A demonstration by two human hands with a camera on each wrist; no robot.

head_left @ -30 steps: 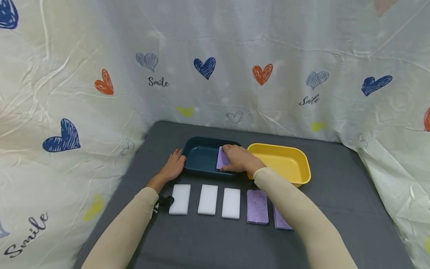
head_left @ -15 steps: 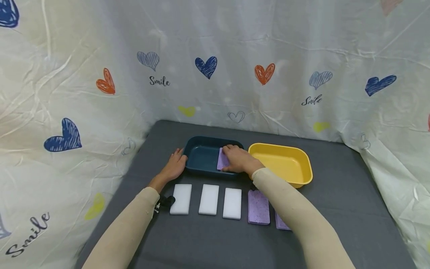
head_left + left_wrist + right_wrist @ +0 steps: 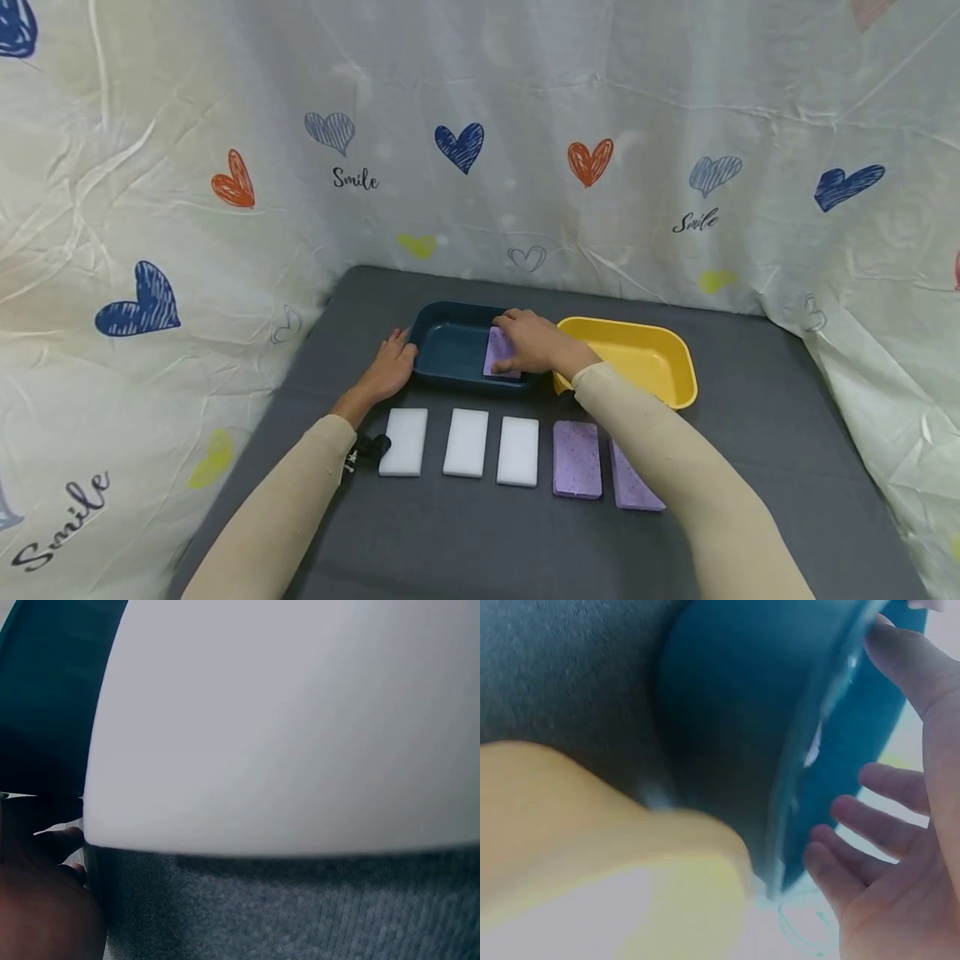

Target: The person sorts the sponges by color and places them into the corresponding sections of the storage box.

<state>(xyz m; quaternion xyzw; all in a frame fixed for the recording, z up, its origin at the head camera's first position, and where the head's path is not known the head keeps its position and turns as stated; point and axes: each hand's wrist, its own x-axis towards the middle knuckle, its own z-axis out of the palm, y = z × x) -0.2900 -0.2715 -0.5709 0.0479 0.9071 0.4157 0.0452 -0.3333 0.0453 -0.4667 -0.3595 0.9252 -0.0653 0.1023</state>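
A dark blue tray (image 3: pixel 450 379) stands at the far middle of the table, with a purple sponge (image 3: pixel 496 348) lying at its right end. My right hand (image 3: pixel 534 340) is over that end, partly covering the sponge. In the right wrist view its thumb and fingers (image 3: pixel 877 825) are spread apart at the tray's rim, with nothing gripped between them. My left hand (image 3: pixel 388 367) rests against the tray's left end, fingers extended along its outer side. In the left wrist view a white sponge (image 3: pixel 262 727) fills most of the picture and hides part of that hand.
To the right stands a yellow tray (image 3: pixel 678 354), close beside the blue one and partly behind my right forearm. In front lie three white sponges (image 3: pixel 465 443) and two purple sponges (image 3: pixel 576 460) in a row on the grey tabletop (image 3: pixel 465 542). A printed curtain (image 3: pixel 517 225) hangs behind.
My right hand has lifted slightly up and right off the purple sponge, uncovering more of it. The sponge stays in the blue tray. My left hand keeps its place.
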